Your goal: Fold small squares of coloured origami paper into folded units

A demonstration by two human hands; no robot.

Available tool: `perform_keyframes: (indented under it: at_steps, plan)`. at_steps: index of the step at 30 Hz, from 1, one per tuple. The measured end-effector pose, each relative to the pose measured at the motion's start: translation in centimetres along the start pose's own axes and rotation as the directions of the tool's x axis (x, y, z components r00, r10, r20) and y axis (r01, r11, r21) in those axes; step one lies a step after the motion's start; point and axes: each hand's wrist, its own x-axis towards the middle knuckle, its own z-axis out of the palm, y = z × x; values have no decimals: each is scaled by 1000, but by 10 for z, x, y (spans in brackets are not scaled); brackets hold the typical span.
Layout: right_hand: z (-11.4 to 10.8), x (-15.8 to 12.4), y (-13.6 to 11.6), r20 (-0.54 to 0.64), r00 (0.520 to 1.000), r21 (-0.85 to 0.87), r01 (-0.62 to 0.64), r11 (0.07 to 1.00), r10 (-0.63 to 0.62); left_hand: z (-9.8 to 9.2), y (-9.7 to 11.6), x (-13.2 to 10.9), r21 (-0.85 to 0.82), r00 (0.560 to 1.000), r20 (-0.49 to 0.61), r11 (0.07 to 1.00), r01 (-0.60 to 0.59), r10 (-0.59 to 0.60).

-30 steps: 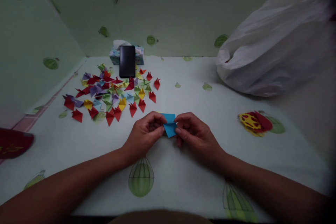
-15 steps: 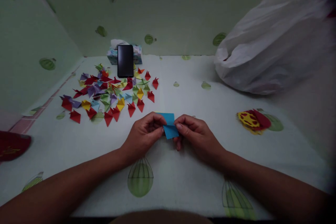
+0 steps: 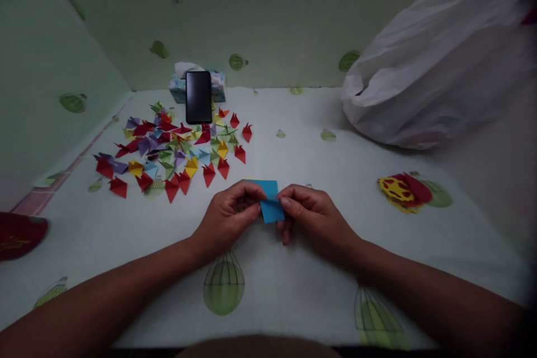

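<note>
A small blue paper (image 3: 269, 205), partly folded, is held between both hands just above the white cloth-covered surface (image 3: 293, 279). My left hand (image 3: 229, 216) pinches its left edge with thumb and fingers curled. My right hand (image 3: 312, 217) pinches its right edge, thumb on top. A spread of several small folded paper pieces (image 3: 176, 151) in red, yellow, purple, green and blue lies to the far left of my hands.
A black phone (image 3: 198, 97) leans upright against a tissue box (image 3: 180, 87) at the back. A large white plastic bag (image 3: 436, 67) fills the right rear. A red and yellow item (image 3: 405, 190) lies at the right, a dark red object (image 3: 19, 232) at the left edge.
The fold in the blue paper has been pressed flatter and the sheet turned slightly. Both hands stay in the same place.
</note>
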Motion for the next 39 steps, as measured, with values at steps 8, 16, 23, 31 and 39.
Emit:
perform_keyframes:
  at_steps: [8, 16, 23, 31, 39]
  plan:
    - [1, 0, 0, 1, 1000, -16, -5, 1000, 5, -1, -1, 0, 20, 1000, 22, 1000, 4, -5]
    - [0, 1, -2, -1, 1000, -121, 11, 993, -11, -2, -10, 1, 36, 993, 100, 998, 53, -56]
    - [0, 0, -1, -28, 1000, -132, 10, 991, -14, -1, -5, 0, 68, 990, 127, 996, 49, -57]
    - [1, 1, -1, -28, 995, -51, 91, 995, -92, -1, 1, 3, -7, 988, 8, 988, 151, -151]
    - [1, 3, 3, -33, 998, -150, 51, 987, -56, 1, 2, 2, -48, 975, 22, 974, 223, -223]
